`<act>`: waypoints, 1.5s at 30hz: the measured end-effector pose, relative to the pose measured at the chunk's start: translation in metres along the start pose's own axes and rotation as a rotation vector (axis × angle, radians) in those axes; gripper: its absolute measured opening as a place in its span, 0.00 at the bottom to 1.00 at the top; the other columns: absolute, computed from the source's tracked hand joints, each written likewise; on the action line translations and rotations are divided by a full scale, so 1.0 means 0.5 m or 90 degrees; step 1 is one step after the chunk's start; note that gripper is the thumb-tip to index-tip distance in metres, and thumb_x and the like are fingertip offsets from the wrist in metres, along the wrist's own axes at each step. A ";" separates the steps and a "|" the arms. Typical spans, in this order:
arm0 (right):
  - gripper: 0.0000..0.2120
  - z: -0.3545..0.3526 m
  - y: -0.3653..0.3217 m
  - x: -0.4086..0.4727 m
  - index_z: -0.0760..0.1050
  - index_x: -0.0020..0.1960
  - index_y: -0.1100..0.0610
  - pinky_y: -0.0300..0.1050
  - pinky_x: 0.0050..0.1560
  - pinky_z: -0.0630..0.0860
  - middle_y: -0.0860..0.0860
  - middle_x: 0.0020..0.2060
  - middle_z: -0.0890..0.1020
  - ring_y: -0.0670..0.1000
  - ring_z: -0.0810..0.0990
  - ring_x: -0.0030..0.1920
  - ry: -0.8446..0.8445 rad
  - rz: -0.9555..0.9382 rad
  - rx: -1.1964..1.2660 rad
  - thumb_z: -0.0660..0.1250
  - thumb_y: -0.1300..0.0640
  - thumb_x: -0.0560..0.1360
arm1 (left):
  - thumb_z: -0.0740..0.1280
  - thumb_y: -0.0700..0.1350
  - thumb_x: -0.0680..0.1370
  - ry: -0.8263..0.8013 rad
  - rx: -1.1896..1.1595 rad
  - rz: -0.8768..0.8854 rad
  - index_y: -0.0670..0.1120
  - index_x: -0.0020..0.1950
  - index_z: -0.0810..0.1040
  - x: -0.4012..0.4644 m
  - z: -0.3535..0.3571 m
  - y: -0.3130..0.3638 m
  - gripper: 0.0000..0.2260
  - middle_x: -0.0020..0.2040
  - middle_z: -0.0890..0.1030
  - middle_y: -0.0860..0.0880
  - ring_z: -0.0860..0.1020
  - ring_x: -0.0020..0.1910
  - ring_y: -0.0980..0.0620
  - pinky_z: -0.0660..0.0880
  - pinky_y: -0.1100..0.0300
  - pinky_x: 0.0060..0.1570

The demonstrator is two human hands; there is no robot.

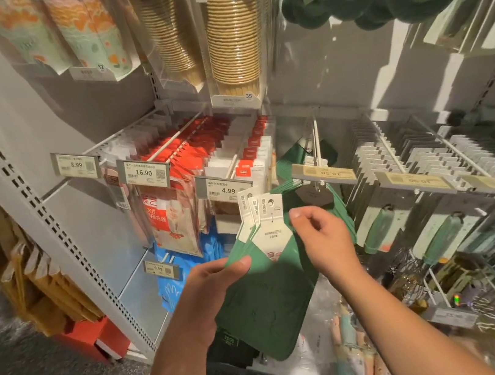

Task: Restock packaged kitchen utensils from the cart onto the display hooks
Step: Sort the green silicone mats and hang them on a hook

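Two bare hands hold a small stack of green mats (266,300) in front of a store display. Each mat has a white card header (271,216) with a hanging hole at the top, and the headers fan out slightly. The left hand (212,284) grips the stack's left edge, thumb on the front and fingers behind. The right hand (324,240) is at the stack's upper right edge with fingers curled; whether it pinches the front mat or only touches it cannot be told. The stack sits just below a metal hook (316,141) where more green mats (293,161) already hang, beside a yellowed price tag (322,173). To the left, red and white packets (203,158) fill other hooks behind a tag reading 16.90 (143,172). Stacked paper cups (231,35) hang above.
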State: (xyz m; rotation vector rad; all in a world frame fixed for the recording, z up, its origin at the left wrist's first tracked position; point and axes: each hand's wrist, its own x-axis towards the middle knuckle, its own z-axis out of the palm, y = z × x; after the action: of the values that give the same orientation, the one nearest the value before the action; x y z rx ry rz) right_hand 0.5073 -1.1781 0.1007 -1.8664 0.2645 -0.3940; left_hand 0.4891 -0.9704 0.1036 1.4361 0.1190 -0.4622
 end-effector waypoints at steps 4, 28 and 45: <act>0.04 0.022 -0.007 -0.014 0.83 0.52 0.47 0.38 0.46 0.75 0.43 0.46 0.85 0.44 0.81 0.47 -0.023 -0.035 -0.034 0.71 0.51 0.79 | 0.74 0.44 0.76 0.012 0.000 -0.009 0.40 0.43 0.88 0.008 0.011 -0.007 0.08 0.45 0.86 0.35 0.85 0.42 0.41 0.81 0.46 0.51; 0.10 -0.026 0.020 -0.003 0.73 0.54 0.54 0.40 0.38 0.79 0.49 0.41 0.88 0.46 0.86 0.39 -0.119 0.015 0.191 0.66 0.68 0.81 | 0.76 0.54 0.71 -0.025 -0.042 0.017 0.36 0.52 0.86 0.003 0.013 -0.022 0.22 0.52 0.85 0.32 0.83 0.55 0.30 0.76 0.32 0.62; 0.14 -0.077 0.044 0.040 0.78 0.63 0.46 0.48 0.57 0.79 0.46 0.52 0.86 0.50 0.85 0.53 0.008 -0.035 -0.073 0.70 0.59 0.80 | 0.75 0.60 0.64 0.125 -0.015 0.038 0.44 0.46 0.88 0.018 -0.013 -0.002 0.21 0.48 0.87 0.39 0.84 0.54 0.35 0.77 0.32 0.61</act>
State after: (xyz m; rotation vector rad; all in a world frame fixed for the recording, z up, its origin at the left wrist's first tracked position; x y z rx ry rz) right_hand 0.5107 -1.2263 0.0937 -1.9871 0.2495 -0.4355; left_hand 0.4984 -0.9663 0.0987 1.4555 0.2376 -0.2687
